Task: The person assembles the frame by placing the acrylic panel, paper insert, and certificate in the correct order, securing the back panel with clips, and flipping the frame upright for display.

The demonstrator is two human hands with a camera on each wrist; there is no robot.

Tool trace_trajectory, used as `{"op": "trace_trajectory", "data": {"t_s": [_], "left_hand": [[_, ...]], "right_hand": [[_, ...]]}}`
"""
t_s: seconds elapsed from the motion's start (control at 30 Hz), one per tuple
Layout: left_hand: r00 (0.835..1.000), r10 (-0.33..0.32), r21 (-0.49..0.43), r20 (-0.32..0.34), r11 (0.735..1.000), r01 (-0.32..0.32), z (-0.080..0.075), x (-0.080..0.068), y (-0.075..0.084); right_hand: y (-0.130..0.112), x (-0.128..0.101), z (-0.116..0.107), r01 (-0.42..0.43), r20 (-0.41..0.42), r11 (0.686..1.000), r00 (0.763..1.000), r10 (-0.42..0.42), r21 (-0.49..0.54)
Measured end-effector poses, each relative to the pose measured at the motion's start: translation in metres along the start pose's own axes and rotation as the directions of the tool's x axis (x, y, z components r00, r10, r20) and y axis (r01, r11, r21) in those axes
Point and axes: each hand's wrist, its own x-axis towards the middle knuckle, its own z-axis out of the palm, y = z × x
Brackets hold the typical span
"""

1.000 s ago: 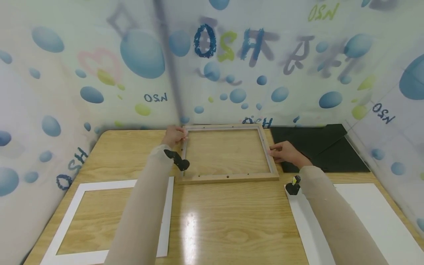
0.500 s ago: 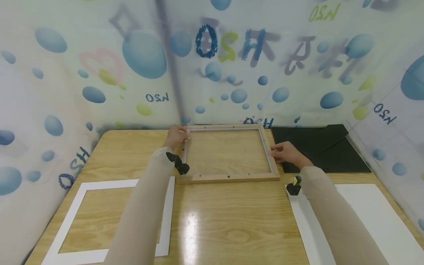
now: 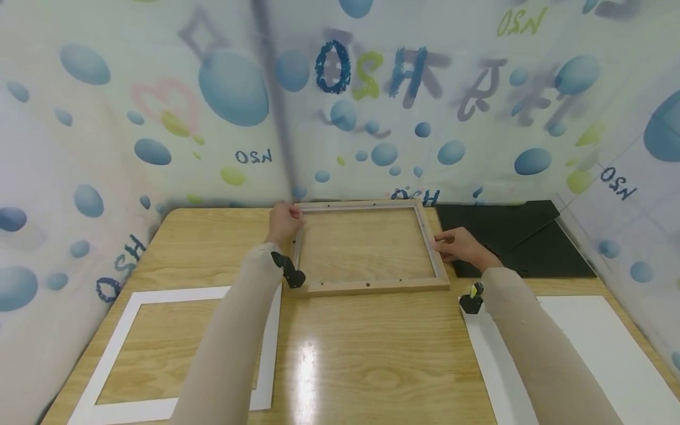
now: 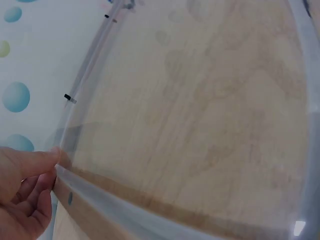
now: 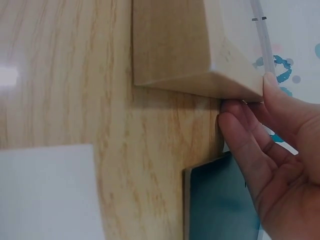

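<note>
A pale wooden picture frame point(image 3: 388, 285) lies near the back of the table, a row of small dark fittings along its rails. Faint reflections of the wall pattern show on a clear pane point(image 4: 200, 115) inside it. My left hand point(image 3: 283, 224) pinches the far left corner, thumb on the top edge and fingers curled against the outer side. At the right rail, my right hand point(image 3: 459, 245) holds the frame between thumb on top and fingertips low on the side, plain in the right wrist view. Behind that hand lies a black backing board point(image 3: 536, 254).
A white mat border point(image 3: 110, 354) with a rectangular opening lies front left, partly under my left sleeve. Front right, a white sheet point(image 3: 600, 336) lies partly under my right forearm. A patterned wall cloth point(image 3: 382, 153) stands right behind the table point(image 3: 366, 342).
My left wrist has come slightly nearer to me, and its fingers bend more at the corner. Right hand and frame stay in place; the head view has shifted slightly.
</note>
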Motion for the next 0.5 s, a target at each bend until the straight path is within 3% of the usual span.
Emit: {"op": "trace_trajectory", "data": {"t_s": [0.5], "left_hand": [[0.997, 0.006, 0.043, -0.073, 0.999, -0.002, 0.0108, -0.0008, -0.003]], "right_hand": [[0.0013, 0.0014, -0.0002, -0.008, -0.009, 1.0, 1.0, 0.008, 0.009]]}}
